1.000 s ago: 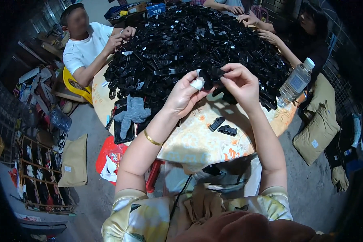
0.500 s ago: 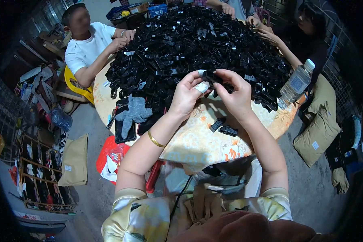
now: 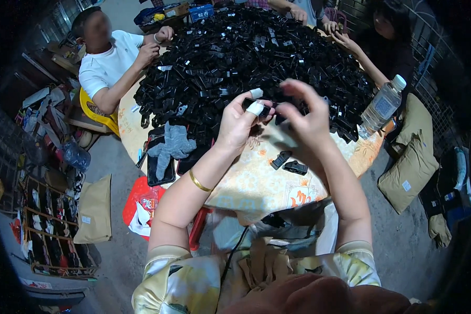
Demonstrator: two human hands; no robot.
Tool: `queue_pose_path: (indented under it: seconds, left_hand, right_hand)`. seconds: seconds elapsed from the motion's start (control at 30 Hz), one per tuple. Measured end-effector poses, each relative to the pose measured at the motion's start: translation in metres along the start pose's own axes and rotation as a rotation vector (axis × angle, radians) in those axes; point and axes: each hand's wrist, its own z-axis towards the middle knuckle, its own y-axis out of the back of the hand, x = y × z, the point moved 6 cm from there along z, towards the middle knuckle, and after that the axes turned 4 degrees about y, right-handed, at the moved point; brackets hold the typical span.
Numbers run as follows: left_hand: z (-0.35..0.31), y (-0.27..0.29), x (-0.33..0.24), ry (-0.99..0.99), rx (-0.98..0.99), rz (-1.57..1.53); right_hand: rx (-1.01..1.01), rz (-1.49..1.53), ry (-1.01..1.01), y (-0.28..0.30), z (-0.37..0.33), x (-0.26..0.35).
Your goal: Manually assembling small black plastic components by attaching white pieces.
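Note:
My left hand point(image 3: 238, 123), with white wraps on its thumb and a finger, is closed on a black plastic piece point(image 3: 266, 111). The piece's exact kind is hard to make out. Beside it my right hand point(image 3: 309, 112) is blurred by motion, its thumb and forefinger spread apart with nothing visible between them. Both hands hover at the near edge of a big heap of black plastic parts point(image 3: 235, 57), some with shiny metal bits. Two black clip-like pieces, one upright-angled point(image 3: 281, 159) and one lying flatter point(image 3: 296, 167), rest on the patterned tablecloth point(image 3: 246, 183) below my hands.
A grey glove point(image 3: 174, 146) lies over a dark phone point(image 3: 154, 172) at the left. A clear water bottle point(image 3: 383, 107) stands at the right edge of the round table. People sit around the far side. Tan sacks point(image 3: 411, 172) and a rack point(image 3: 55, 225) are on the floor.
My right hand has moved away from the piece and its fingers have opened. My left hand keeps hold of the black piece, which has turned. The person at the left has raised a hand.

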Motion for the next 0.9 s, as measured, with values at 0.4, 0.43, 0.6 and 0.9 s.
queue_pose_path:
  seconds: [0.4, 0.43, 0.6, 0.9]
  left_hand:
    - [-0.032, -0.04, 0.034, -0.325, 0.501, 1.331]
    - [-0.032, -0.043, 0.035, -0.252, 0.538, 1.297]
    - [-0.019, -0.038, 0.035, -0.012, 0.393, 1.244]
    - [-0.001, -0.013, 0.037, 0.178, 0.137, 0.059]
  right_hand:
    - [0.478, -0.651, -0.206, 0.032, -0.011, -0.022]
    - [0.52, -0.712, -0.175, 0.026, -0.019, -0.025]
    - [0.575, -0.793, -0.119, 0.012, -0.024, -0.027]
    - [0.375, -0.233, -0.092, -0.015, -0.008, 0.003]
